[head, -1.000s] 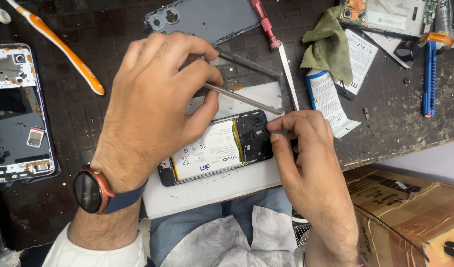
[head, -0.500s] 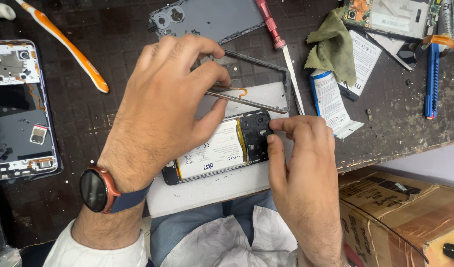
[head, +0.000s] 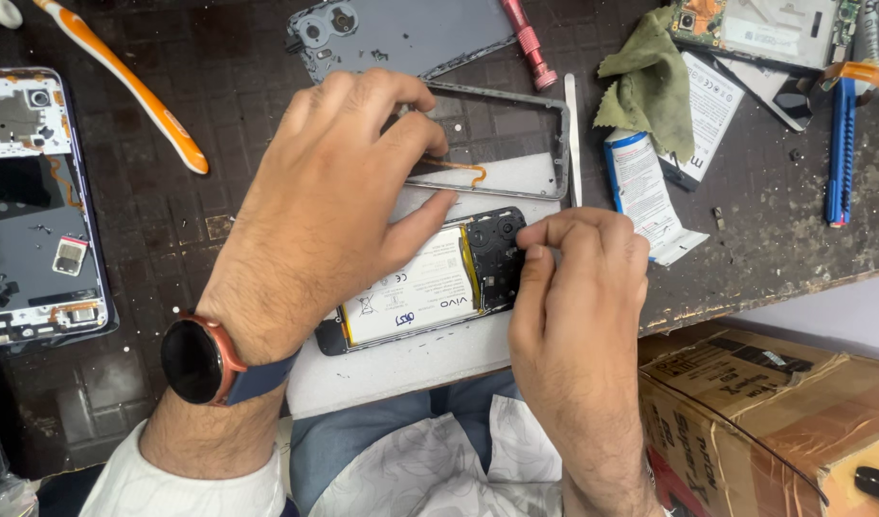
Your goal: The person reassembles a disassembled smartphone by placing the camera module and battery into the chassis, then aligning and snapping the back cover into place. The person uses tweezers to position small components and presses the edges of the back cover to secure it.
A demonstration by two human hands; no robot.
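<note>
From the head camera, your left hand lies spread over the opened phone, fingers loosely curled and the thumb laid along its upper edge; that pins the phone flat to the white board it rests on, so it should not slide while you work at the other end. Your right hand is pinched narrow, thumb and forefinger tips drawn together right at the dark camera end of the phone. Whether they grip a small part there or only press on it, I cannot tell, as the fingertips hide the spot. The phone lies on its face with the back off, its white battery showing, and sits at the near edge of the table between your two hands, tilted slightly.

Just behind your left hand lies a bare grey phone frame, partly on the same white board, and further back a grey back cover, both put out of the way but within reach. A red screwdriver and a thin white pry tool lie just right of the frame, close to your working hand. A green cloth sits over some printed papers beyond that. Well off to your left lies a second opened phone, with an orange-and-white toothbrush near it. A cardboard box stands below the table edge on your right.
</note>
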